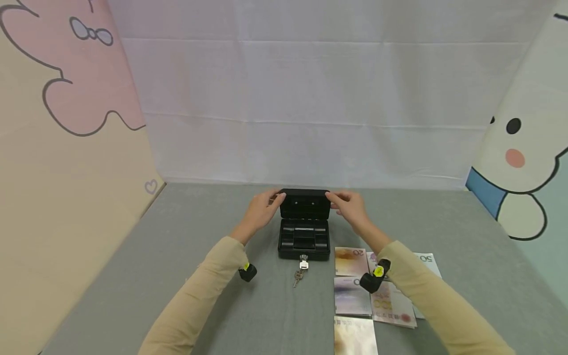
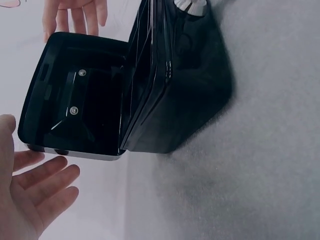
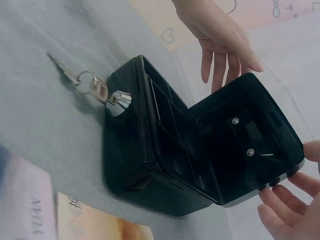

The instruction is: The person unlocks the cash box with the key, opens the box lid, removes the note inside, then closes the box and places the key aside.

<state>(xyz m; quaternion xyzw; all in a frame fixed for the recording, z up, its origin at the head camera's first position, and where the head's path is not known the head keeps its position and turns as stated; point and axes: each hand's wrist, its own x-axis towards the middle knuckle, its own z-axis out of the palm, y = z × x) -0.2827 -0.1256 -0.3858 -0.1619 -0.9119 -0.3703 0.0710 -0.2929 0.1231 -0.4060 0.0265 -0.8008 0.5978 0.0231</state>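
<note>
A black cash box stands on the grey cloth with its lid raised. Compartments show inside, and two screws dot the lid's underside. My left hand pinches the lid's left top corner, thumb at the edge and fingers behind. At the opposite corner my right hand does the same; its fingertips curve behind the lid in the right wrist view. A key sits in the silver lock on the front, and a second key hangs from its ring onto the cloth.
Banknotes lie right of the box in stacks: a brownish 20 note, a purple note, a reddish 100 note and a yellowish note. My right forearm passes above some. A white curtain hangs behind the table.
</note>
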